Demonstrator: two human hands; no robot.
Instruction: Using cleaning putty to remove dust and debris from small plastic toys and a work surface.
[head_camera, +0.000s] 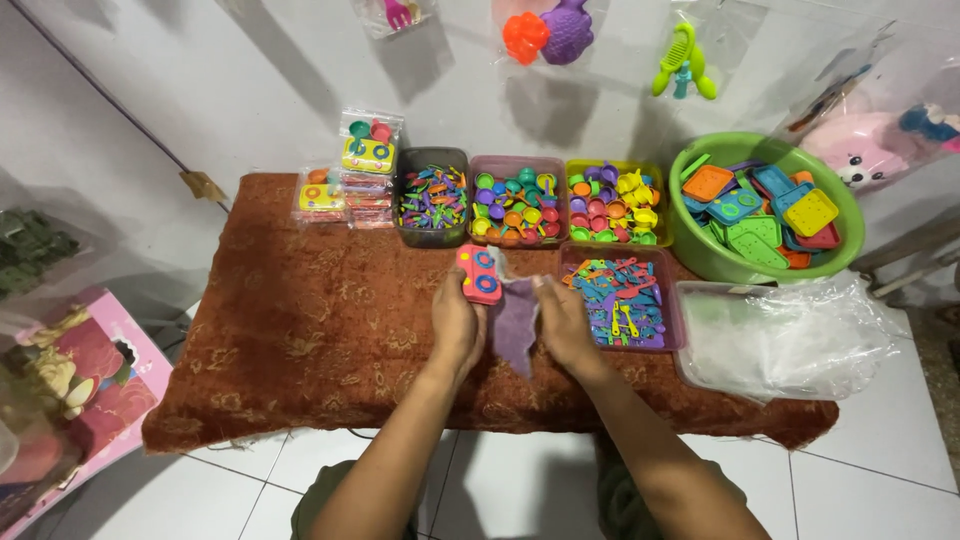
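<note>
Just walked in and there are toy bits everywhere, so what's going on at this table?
A person sits at a cloth-covered table. Their left hand holds a pink toy stove, and their right hand holds a purple piece between the hands. Behind are tubs of small coloured plastic parts, a green basin of toy trays, and finished packets stacked at the back left.

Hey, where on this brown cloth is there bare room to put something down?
The widest bare stretch of the brown cloth lies left of the left hand, below the stacked toy packets. A narrower strip runs along the front edge under both forearms. The back and right are crowded: four trays of small plastic pieces, the green basin and clear bags.
</note>
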